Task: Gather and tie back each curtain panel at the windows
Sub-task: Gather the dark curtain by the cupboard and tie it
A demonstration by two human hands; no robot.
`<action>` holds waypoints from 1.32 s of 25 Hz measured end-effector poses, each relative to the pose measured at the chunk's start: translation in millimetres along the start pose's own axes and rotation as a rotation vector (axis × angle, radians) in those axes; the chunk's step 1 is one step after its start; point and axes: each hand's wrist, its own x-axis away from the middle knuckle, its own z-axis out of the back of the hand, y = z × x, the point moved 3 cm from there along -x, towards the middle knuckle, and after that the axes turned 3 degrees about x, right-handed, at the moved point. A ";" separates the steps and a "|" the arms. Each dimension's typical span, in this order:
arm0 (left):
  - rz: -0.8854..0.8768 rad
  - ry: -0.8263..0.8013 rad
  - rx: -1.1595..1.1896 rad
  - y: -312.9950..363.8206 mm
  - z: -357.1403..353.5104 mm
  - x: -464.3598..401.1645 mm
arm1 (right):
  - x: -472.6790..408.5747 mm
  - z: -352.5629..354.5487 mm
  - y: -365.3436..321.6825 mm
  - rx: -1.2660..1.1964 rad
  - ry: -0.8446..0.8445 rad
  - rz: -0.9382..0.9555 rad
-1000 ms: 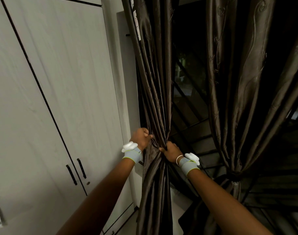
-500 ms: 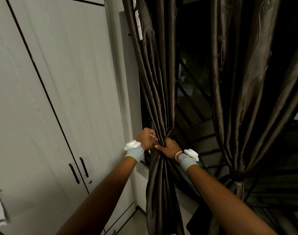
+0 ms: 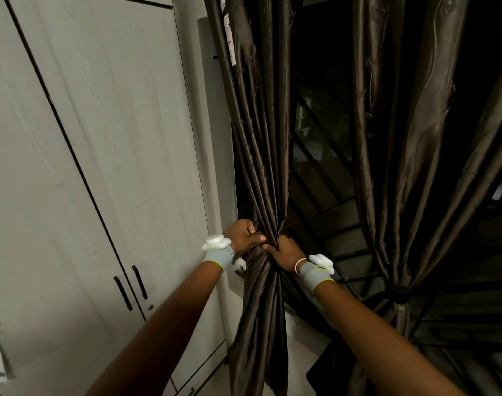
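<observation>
The left curtain panel (image 3: 261, 155) is gripped at its gathered waist by both hands. The left hand (image 3: 242, 234) is curled round the bunched fabric from the wardrobe side, its thumb laid across the folds. The right hand (image 3: 284, 250) is closed on the same bunch from the window side, its fingers buried in the pleats. The two grips touch, or very nearly touch, at the narrowest point of the bundle. No tie-back can be made out between the fingers.

A grey wristband (image 3: 218, 257) with a white device on it is worn on the left wrist, and a matching wristband (image 3: 317, 274) is worn on the right, beside a thin white bangle (image 3: 298, 264).

Above the grips the panel is drawn into tight vertical folds that run up out of view; below them it spreads a little and hangs to the floor (image 3: 301, 358). A pale strip (image 3: 229, 38) is seen along the panel's upper left edge.

To the right, well apart from the hands, the right curtain panel (image 3: 415, 138) is already cinched low down by a dark tie-back (image 3: 398, 288), with its fabric flaring above and below the band. Between the two panels the dark window (image 3: 321, 132) and its grille bars are exposed.

To the left, a pale wardrobe (image 3: 101, 138) is shut, so its contents cannot be seen. Two dark handles (image 3: 131, 287) are set side by side on its doors.
</observation>
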 end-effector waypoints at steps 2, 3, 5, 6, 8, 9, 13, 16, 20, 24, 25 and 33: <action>0.013 0.030 -0.012 0.8 1.4 1.9 | 1.5 0.1 -1.9 0.047 0.025 -0.001; 0.010 0.029 -0.015 1.0 0.3 1.3 | 2.7 0.4 -3.5 0.075 0.034 -0.001; 0.017 0.017 -0.028 1.5 -1.0 -0.8 | 4.5 0.7 -5.6 0.123 0.057 0.005; 0.018 0.023 -0.050 3.5 -0.3 -1.0 | 4.7 0.4 -5.9 0.146 0.067 0.007; -0.001 0.064 -0.114 9.4 3.6 -0.2 | 5.9 0.6 -7.1 0.192 0.079 -0.002; 0.000 0.067 -0.127 10.0 3.1 -1.4 | 6.5 1.1 -6.9 0.207 0.086 -0.010; 0.060 -0.068 -0.046 13.1 -6.7 -4.5 | 8.2 4.6 -9.2 0.240 0.099 -0.032; 0.099 -0.180 0.035 20.8 -17.9 -6.5 | 8.8 6.2 -11.5 0.232 0.116 -0.040; 0.131 -0.178 0.128 33.9 -22.9 -8.1 | 10.7 8.1 -11.8 0.225 0.168 -0.045; 0.225 -0.145 0.303 36.9 -33.3 -12.0 | 11.9 4.6 -14.8 0.292 0.198 -0.023; 0.246 -0.114 0.335 40.5 -34.6 -10.9 | 12.5 2.7 -15.1 0.301 0.198 -0.017; 0.303 0.081 0.143 36.4 -44.8 -18.5 | 15.3 -5.0 -16.2 0.341 0.238 0.039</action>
